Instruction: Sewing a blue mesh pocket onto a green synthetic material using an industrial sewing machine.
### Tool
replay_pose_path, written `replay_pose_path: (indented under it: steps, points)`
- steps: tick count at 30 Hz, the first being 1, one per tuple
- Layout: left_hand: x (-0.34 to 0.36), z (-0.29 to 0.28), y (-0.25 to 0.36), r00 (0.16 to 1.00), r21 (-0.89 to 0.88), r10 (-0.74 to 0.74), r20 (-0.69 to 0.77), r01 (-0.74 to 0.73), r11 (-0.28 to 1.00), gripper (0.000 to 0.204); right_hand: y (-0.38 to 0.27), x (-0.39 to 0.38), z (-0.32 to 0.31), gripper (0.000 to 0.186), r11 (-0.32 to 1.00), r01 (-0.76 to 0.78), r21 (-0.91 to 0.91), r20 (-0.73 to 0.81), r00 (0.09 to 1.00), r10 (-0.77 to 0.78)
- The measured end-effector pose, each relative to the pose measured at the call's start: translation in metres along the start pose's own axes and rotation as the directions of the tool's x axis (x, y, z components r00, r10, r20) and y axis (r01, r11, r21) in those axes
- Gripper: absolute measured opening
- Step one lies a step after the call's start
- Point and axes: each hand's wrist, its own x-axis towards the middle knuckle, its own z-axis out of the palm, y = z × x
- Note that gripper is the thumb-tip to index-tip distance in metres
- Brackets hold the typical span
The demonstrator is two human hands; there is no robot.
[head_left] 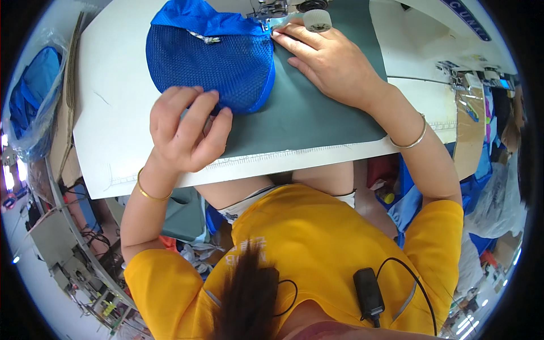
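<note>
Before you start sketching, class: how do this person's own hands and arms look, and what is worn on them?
The left hand and right hand are ungloved. A thin gold-coloured bangle circles the left wrist, a slim silvery bangle the right. Both forearms are uncovered below short yellow sleeves.

The place appears to be a sewing workshop: a white sewing machine with metal needle parts stands over a broad white worktable, which carries a ruler scale along its front edge. Around it crowd a clear plastic bag of bright blue fabric, brown cardboard sheets and, at the right, a crumpled translucent plastic bag.
</note>
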Motion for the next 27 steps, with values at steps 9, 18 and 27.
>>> replay_pose_path:
  steps: [9, 18, 27]
  points:
    - [0.033, 0.017, -0.018, 0.996, 0.023, -0.042, -0.079, 0.044, 0.999, 0.033, -0.002, -0.005, -0.002, 0.036, 0.999, -0.019, 0.034, -0.012, 1.000, 0.019]
    - [0.036, 0.001, -0.005, 0.991, -0.102, -0.128, -0.046, 0.122, 0.987, 0.046, -0.042, 0.012, -0.023, 0.035, 0.874, 0.163, 0.458, -0.359, 0.933, 0.015]
    - [0.034, -0.009, 0.004, 0.962, -0.174, -0.274, 0.000, 0.270, 0.947, 0.049, -0.036, 0.033, -0.018, 0.026, 0.701, 0.182, 0.689, -0.276, 0.961, 0.021]
